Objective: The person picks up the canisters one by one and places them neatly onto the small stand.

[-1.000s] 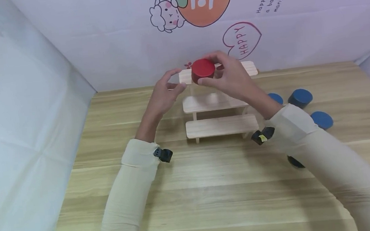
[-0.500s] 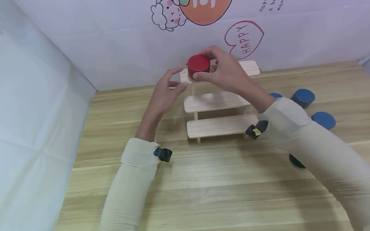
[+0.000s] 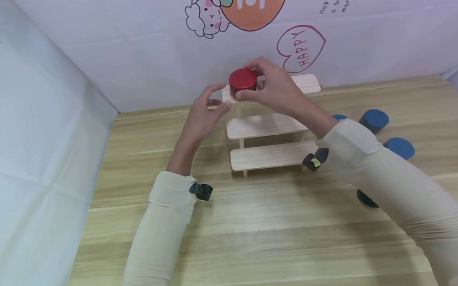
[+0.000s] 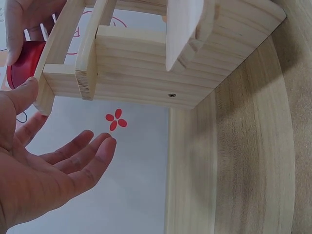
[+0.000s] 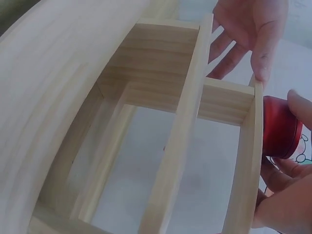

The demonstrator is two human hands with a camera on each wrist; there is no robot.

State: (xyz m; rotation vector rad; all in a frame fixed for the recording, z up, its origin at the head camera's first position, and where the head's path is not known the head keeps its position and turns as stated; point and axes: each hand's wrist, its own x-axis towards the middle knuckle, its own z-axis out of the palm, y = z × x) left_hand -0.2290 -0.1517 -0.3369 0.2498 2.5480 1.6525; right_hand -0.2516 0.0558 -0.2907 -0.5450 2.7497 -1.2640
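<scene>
My right hand (image 3: 275,88) holds a red round tin (image 3: 243,81) between thumb and fingers. In the right wrist view the tin (image 5: 280,127) has its base against the top board of a three-tiered wooden shelf (image 3: 273,156). It stands near that board's left end. There my left hand (image 3: 203,115) holds the board's end, thumb at the front edge and index finger at the back. The left wrist view shows this hand's other fingers (image 4: 85,163) spread loosely below, apart from the wood. Part of the top board is hidden behind my right hand.
Several blue tins stand on the wooden table right of the shelf, among them one blue tin (image 3: 374,120) and a nearer blue tin (image 3: 399,147). A dark round thing (image 3: 367,198) is half hidden by my right sleeve. A printed white cloth (image 3: 154,53) rises behind the shelf.
The red tin has moved left along the top board in my right hand, toward my left hand. My left hand has stayed at the board's end.
</scene>
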